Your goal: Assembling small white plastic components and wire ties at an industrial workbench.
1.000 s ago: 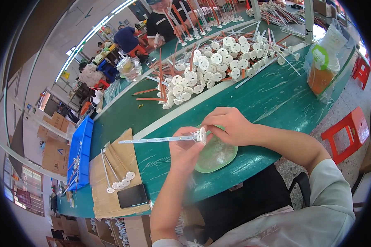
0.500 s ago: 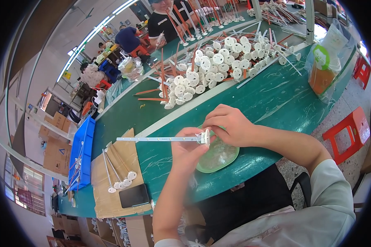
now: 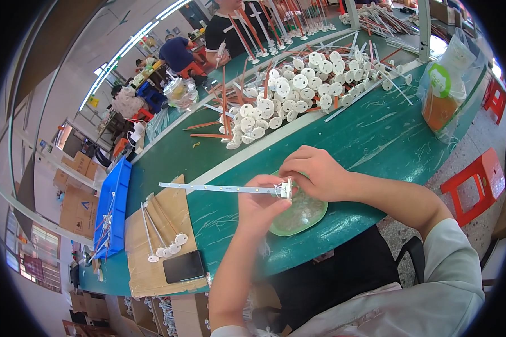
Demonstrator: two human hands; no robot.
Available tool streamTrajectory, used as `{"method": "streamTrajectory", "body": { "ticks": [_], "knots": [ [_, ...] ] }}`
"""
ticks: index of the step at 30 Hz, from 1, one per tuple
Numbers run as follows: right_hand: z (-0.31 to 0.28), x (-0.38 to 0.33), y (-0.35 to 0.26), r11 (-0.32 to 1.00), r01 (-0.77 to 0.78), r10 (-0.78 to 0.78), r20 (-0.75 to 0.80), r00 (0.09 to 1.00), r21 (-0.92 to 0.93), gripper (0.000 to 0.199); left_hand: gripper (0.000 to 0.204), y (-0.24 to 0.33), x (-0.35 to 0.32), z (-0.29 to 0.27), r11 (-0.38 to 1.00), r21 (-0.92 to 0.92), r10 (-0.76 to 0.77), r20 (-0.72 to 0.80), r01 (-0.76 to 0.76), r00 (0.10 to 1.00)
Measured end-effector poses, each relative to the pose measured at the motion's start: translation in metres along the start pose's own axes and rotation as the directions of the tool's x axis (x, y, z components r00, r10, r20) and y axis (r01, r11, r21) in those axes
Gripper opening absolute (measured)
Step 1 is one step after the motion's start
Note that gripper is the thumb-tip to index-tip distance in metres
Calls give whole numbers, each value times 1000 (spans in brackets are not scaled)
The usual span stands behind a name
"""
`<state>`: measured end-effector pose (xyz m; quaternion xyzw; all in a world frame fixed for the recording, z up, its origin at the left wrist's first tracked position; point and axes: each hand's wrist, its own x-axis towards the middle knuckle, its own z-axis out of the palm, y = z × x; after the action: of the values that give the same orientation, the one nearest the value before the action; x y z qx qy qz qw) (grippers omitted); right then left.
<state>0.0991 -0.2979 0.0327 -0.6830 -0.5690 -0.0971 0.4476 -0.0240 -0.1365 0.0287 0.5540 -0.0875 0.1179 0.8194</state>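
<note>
Blue bin [image 3: 121, 191] at far left, next the cardboard [image 3: 142, 275] on the green surface [image 3: 376, 146], and here's the light strip [image 3: 208, 187], held above it! Long axis nearly level, bare end pointing left. Left hand [image 3: 257, 209] pinches it, thumb against fingers, just beside the white disc [image 3: 289, 189] on its right end. Green bowl [image 3: 293, 233] below; right hand [image 3: 316, 173] curled at the disc, fingertips hidden, so its grip I can't tell. And the change: a second ago the disc's face showed; now it's edge-on!
</note>
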Motion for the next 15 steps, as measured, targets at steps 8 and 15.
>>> {"method": "streamTrajectory", "body": {
  "ticks": [8, 15],
  "knots": [
    [-6, 2, -3, 953, -171, 175, 6, 985, 249, 11, 42, -1, 0, -7, 990, 141, 8, 8, -9, 1000],
    [-1, 6, -6, 875, -332, 331, 67, 941, 352, 12, 42, -4, -1, -10, 993, 114, 13, 28, -16, 1000]
  ]
}}
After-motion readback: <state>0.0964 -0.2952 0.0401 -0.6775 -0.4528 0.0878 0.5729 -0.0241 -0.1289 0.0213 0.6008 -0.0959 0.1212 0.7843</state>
